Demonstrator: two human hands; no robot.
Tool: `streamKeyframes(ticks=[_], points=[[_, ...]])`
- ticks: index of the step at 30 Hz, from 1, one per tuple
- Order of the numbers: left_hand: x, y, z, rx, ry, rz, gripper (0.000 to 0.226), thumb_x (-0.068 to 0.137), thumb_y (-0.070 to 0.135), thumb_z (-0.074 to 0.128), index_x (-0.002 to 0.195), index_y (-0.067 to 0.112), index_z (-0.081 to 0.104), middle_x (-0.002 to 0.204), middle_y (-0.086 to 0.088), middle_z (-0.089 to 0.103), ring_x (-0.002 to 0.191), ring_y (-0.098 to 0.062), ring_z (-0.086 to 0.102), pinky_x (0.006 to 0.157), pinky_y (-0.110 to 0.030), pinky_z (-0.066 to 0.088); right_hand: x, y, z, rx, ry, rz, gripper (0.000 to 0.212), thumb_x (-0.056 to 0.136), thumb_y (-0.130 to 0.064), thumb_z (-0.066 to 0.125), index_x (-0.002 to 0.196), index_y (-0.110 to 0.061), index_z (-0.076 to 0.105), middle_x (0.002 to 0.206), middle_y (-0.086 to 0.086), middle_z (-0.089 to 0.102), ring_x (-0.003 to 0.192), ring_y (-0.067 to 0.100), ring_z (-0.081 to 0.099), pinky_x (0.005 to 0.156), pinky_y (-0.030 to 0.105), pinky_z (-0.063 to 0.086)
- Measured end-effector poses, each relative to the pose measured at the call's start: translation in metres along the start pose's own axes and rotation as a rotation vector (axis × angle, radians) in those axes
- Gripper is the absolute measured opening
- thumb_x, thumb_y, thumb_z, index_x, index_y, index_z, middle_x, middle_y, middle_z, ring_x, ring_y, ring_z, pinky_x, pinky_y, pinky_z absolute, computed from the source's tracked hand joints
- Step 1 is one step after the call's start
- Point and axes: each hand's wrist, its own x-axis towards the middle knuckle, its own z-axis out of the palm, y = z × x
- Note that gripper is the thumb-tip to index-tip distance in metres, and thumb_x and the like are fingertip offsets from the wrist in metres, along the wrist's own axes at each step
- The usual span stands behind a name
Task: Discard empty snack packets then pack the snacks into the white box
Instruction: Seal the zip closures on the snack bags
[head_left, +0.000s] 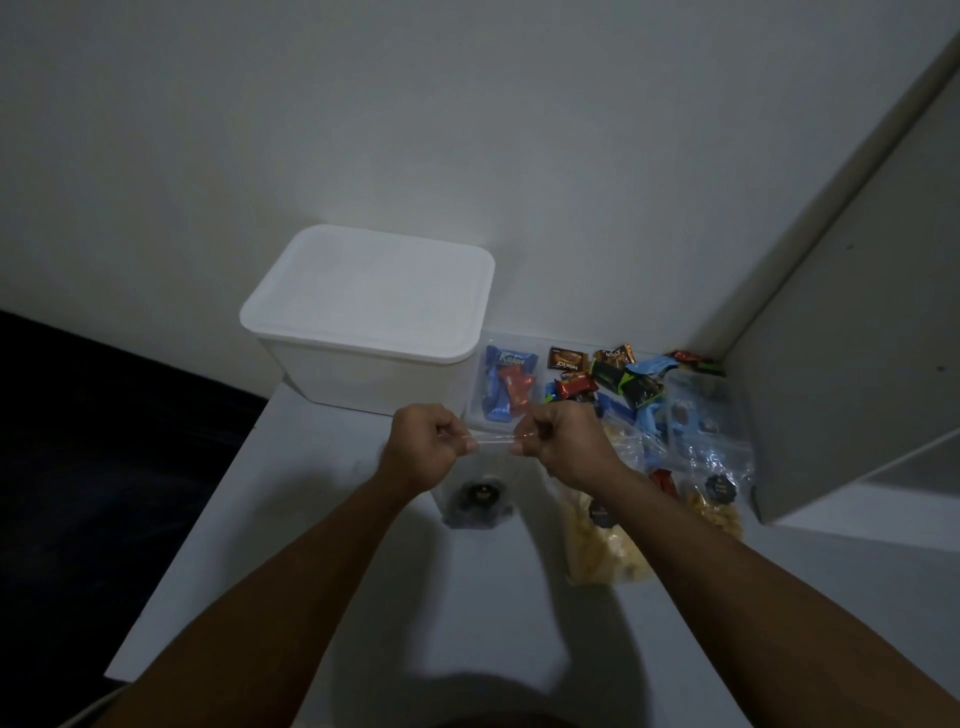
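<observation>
My left hand (423, 447) and my right hand (563, 441) pinch the top edge of a clear plastic packet (480, 493) between them, just in front of the white box (369, 317). The packet hangs above the white table, a dark round label showing low on it; what it holds I cannot tell. The white box stands at the back with its lid on. To its right lies a clear tray (519, 384) holding several small wrapped snacks. More wrappers (634, 379) and clear bags of yellow chips (602, 545) lie to the right.
The white table (311, 571) ends at a left edge beside a dark area (104, 441). A grey wall stands behind the box. A grey panel (857, 364) closes off the right side next to the snack pile.
</observation>
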Motion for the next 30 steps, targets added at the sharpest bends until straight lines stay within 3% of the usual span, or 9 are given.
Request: streamKeyframes(ticks=[3, 9, 14, 17, 20, 21, 23, 26, 30], points=[[0.000, -0.002, -0.003, -0.030, -0.087, -0.022, 0.015, 0.063, 0.004, 0.084, 0.074, 0.001, 0.075, 0.063, 0.003, 0.067, 0.055, 0.003, 0.061, 0.062, -0.007, 0.049, 0.001, 0.001, -0.002, -0.036, 0.009, 0.006, 0.035, 0.077, -0.007, 0.077, 0.060, -0.030, 0.058, 0.080, 0.000, 0.073, 0.079, 0.010, 0.069, 0.077, 0.031, 0.058], [-0.002, -0.004, -0.007, -0.043, -0.080, -0.030, 0.013, 0.067, -0.009, 0.077, 0.078, -0.003, 0.074, 0.060, 0.006, 0.064, 0.049, 0.010, 0.059, 0.058, -0.004, 0.046, 0.002, 0.007, -0.003, 0.040, -0.027, 0.049, 0.011, 0.078, -0.006, 0.076, 0.070, -0.011, 0.070, 0.076, -0.003, 0.071, 0.069, 0.004, 0.068, 0.058, 0.014, 0.050], [0.000, -0.014, -0.011, -0.115, -0.038, -0.104, 0.019, 0.062, -0.004, 0.083, 0.078, 0.000, 0.075, 0.052, 0.015, 0.065, 0.052, 0.003, 0.062, 0.066, -0.020, 0.053, 0.004, 0.005, 0.001, 0.054, -0.027, 0.035, 0.007, 0.078, -0.005, 0.076, 0.074, -0.008, 0.071, 0.074, -0.008, 0.069, 0.069, -0.002, 0.066, 0.069, 0.017, 0.055], [-0.003, -0.012, -0.012, -0.122, 0.121, -0.143, 0.031, 0.060, 0.005, 0.086, 0.087, 0.003, 0.070, 0.071, 0.006, 0.063, 0.060, 0.000, 0.059, 0.058, -0.005, 0.043, 0.003, 0.002, 0.006, 0.063, 0.016, 0.013, 0.003, 0.080, -0.006, 0.075, 0.079, -0.005, 0.072, 0.080, -0.003, 0.071, 0.074, -0.002, 0.066, 0.076, 0.020, 0.057], [-0.006, -0.015, -0.009, 0.052, 0.285, -0.247, 0.036, 0.059, 0.028, 0.088, 0.069, 0.016, 0.057, 0.065, 0.004, 0.053, 0.057, -0.008, 0.048, 0.054, -0.018, 0.037, 0.001, 0.002, 0.012, 0.050, 0.073, -0.039, 0.003, 0.079, -0.010, 0.077, 0.080, -0.009, 0.074, 0.084, -0.001, 0.074, 0.077, 0.002, 0.068, 0.077, 0.022, 0.056], [-0.006, -0.014, -0.008, -0.019, 0.226, -0.344, 0.039, 0.060, 0.034, 0.087, 0.058, 0.017, 0.053, 0.056, 0.003, 0.050, 0.051, -0.011, 0.046, 0.051, -0.020, 0.036, 0.000, 0.002, 0.014, 0.037, 0.093, -0.053, 0.003, 0.078, -0.012, 0.077, 0.080, -0.010, 0.074, 0.084, -0.002, 0.074, 0.078, 0.003, 0.069, 0.077, 0.021, 0.056], [-0.005, -0.005, -0.010, -0.421, -0.053, -0.634, 0.051, 0.069, 0.043, 0.078, 0.043, 0.017, 0.043, 0.041, 0.002, 0.040, 0.035, -0.012, 0.037, 0.039, -0.016, 0.031, -0.003, 0.003, 0.017, 0.027, 0.121, -0.074, 0.003, 0.078, -0.013, 0.078, 0.079, -0.013, 0.075, 0.084, -0.004, 0.074, 0.078, 0.002, 0.068, 0.078, 0.020, 0.055], [-0.008, 0.004, -0.010, -0.697, -0.331, -0.810, 0.046, 0.093, 0.034, 0.053, 0.054, 0.015, 0.038, 0.040, 0.004, 0.037, 0.030, -0.007, 0.034, 0.031, -0.013, 0.027, -0.005, 0.005, 0.020, 0.025, 0.133, -0.110, 0.004, 0.077, -0.014, 0.079, 0.077, -0.015, 0.075, 0.082, -0.006, 0.074, 0.075, 0.001, 0.068, 0.077, 0.022, 0.056], [-0.009, 0.003, -0.005, -0.612, -0.176, -0.793, 0.018, 0.088, 0.025, 0.065, 0.080, 0.008, 0.065, 0.074, -0.005, 0.066, 0.066, -0.015, 0.063, 0.060, -0.028, 0.053, -0.005, 0.005, 0.019, 0.065, 0.098, -0.085, 0.009, 0.075, -0.012, 0.080, 0.084, -0.010, 0.076, 0.087, -0.001, 0.075, 0.077, 0.007, 0.070, 0.078, 0.027, 0.059]])
